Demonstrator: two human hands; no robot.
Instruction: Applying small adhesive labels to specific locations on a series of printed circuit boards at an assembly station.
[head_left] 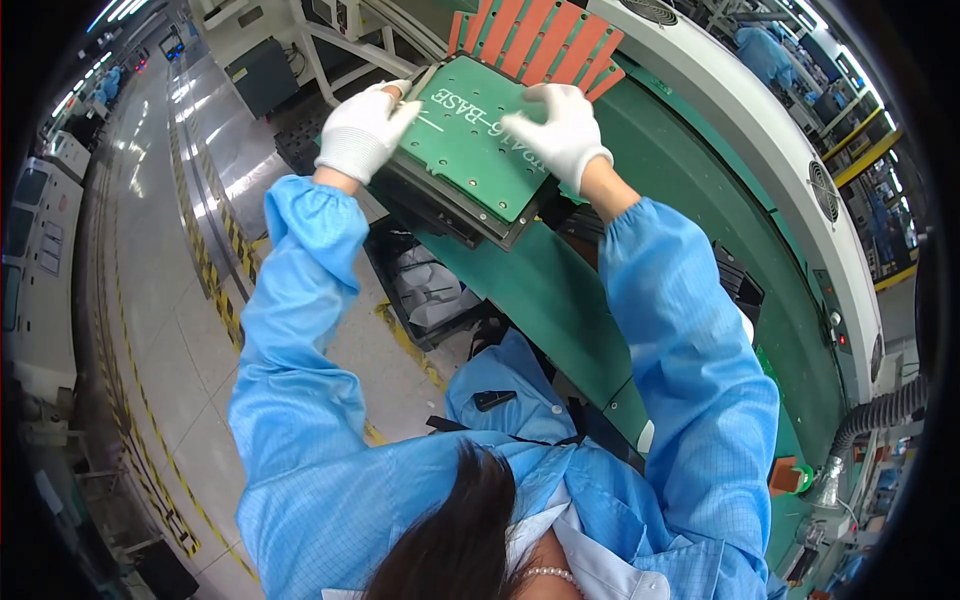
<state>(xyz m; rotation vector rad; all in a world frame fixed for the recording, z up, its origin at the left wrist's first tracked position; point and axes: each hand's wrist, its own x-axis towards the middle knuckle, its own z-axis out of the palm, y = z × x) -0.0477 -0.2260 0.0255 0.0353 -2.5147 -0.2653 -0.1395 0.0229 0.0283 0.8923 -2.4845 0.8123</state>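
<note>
Left hand: one white-gloved left hand lies on the left edge of the green plate, fingers curled over the rim and thumb on top, so it grips the plate.
Right hand: one white-gloved right hand presses flat on the right part of the plate's top face, fingers spread and bent down at the far side; it holds the plate from above.
Green plate: one flat green board with white lettering and several small holes, tilted, held between both hands above the near edge of the green bench.
Dark frame: one dark tray-like frame sits right under the plate, touching it; its edge shows along the plate's lower sides.
Orange strips: about six orange strips fan out just beyond the plate's far edge; whether they touch it I cannot tell.
Sleeves: two light blue sleeves reach up from the lower edge to the gloves.
Bench: one long green surface, running from the plate toward the lower right.
White machine: one white housing with two round vents visible along the bench's far side.
Bin: one dark bin with grey contents stands on the floor below the plate.
Floor: grey floor with yellow-and-black striped tape lines to the left.
</note>
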